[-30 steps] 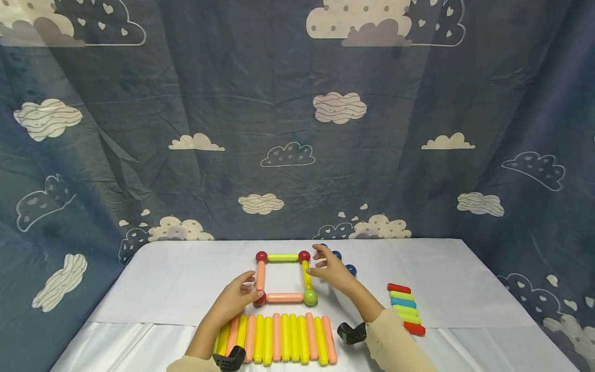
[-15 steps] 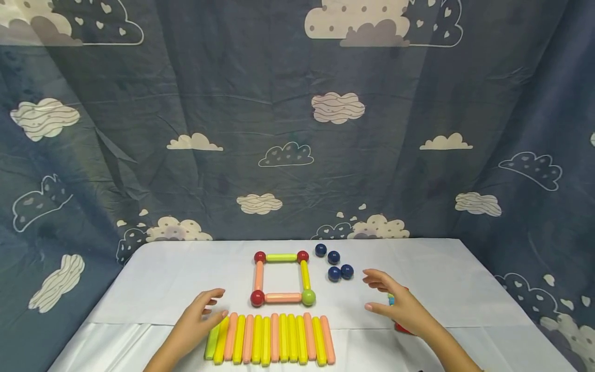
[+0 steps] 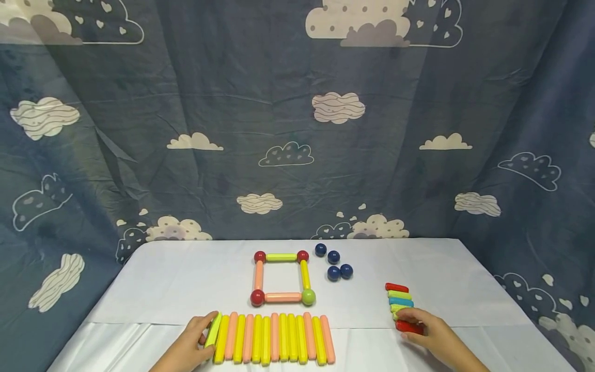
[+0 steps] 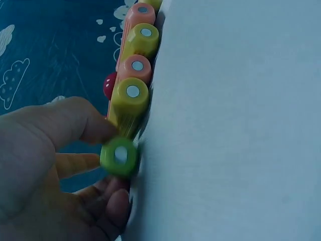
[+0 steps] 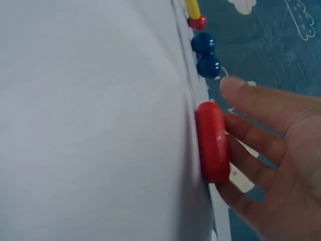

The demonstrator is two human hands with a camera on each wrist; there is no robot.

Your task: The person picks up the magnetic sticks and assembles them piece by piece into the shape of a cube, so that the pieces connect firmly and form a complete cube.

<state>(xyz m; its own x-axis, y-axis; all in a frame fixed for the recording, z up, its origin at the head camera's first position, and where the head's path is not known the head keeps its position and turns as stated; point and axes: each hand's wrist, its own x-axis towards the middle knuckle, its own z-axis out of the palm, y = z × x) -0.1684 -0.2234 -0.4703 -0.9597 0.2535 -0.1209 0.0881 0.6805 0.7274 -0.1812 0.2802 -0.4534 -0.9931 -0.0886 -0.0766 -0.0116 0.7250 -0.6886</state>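
At the left end of a row of long magnetic sticks, my left hand (image 3: 188, 345) pinches a light green magnetic stick (image 3: 213, 329), which tilts slightly against the row. Thumb and fingers sit on either side of this green stick (image 4: 119, 156) in the left wrist view. My right hand (image 3: 432, 333) reaches over the short sticks, its fingers touching near a red short stick (image 3: 409, 327). The thumb stands apart from that red stick (image 5: 213, 143) in the right wrist view, with the fingers behind it. Part of the short light green sticks (image 3: 397, 310) is hidden by the fingers.
A square frame of sticks, with red balls (image 3: 257, 297) and a green ball (image 3: 308, 296) at its corners, lies behind the row of yellow and pink sticks (image 3: 275, 338). Several blue balls (image 3: 333, 273) are right of it. A cloud-patterned curtain (image 3: 297, 181) hangs behind the white table (image 3: 153, 279).
Both hands have left the square frame and moved outward and toward me. The left now holds the green stick; the right has come down to the short sticks.
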